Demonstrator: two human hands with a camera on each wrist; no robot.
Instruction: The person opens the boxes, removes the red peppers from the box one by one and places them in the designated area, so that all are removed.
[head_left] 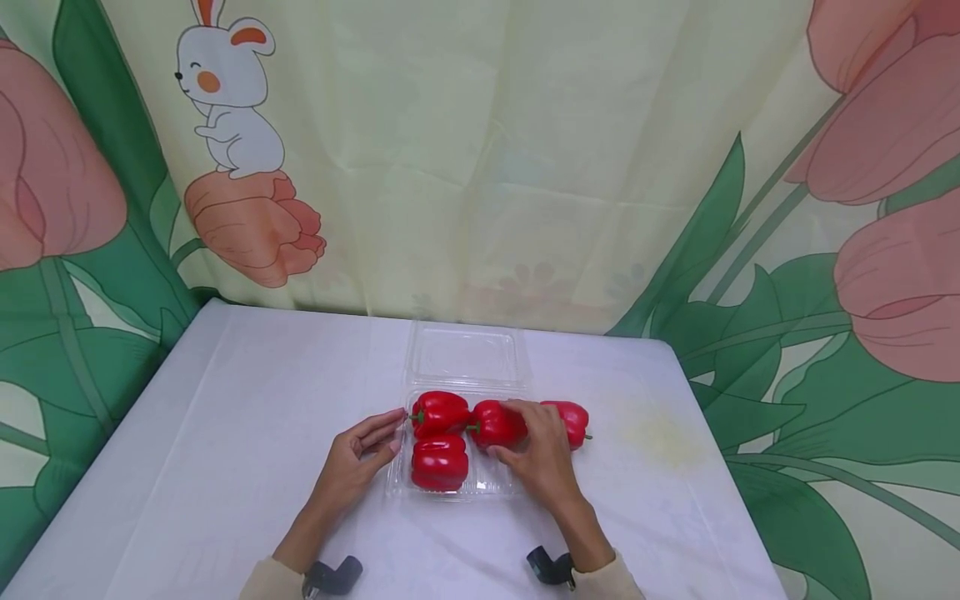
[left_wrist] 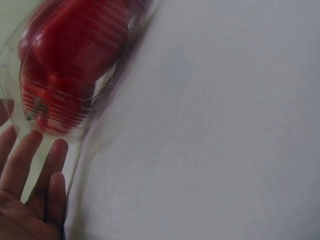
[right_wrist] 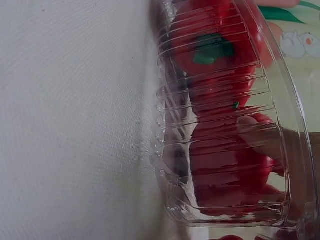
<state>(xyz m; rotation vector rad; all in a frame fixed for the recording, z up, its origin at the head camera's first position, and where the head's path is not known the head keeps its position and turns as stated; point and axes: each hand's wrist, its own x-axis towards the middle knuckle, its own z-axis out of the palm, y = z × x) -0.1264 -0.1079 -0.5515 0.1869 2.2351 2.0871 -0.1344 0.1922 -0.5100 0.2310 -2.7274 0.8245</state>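
Three red peppers [head_left: 440,412] in clear tray [head_left: 477,487]; right hand [head_left: 542,457] gripping one, left hand [head_left: 358,460] spread.

So we're seeing a clamshell tray [head_left: 480,486] sitting mid-bench [head_left: 247,400], its lid [head_left: 465,354] lying open behind it. Two peppers are sitting in the tray's back row [head_left: 439,412] [head_left: 495,423], one in front on the left [head_left: 439,463], and a fourth [head_left: 573,419] is lying outside, just right of the tray. A curtain [head_left: 480,167] is hanging behind everything.
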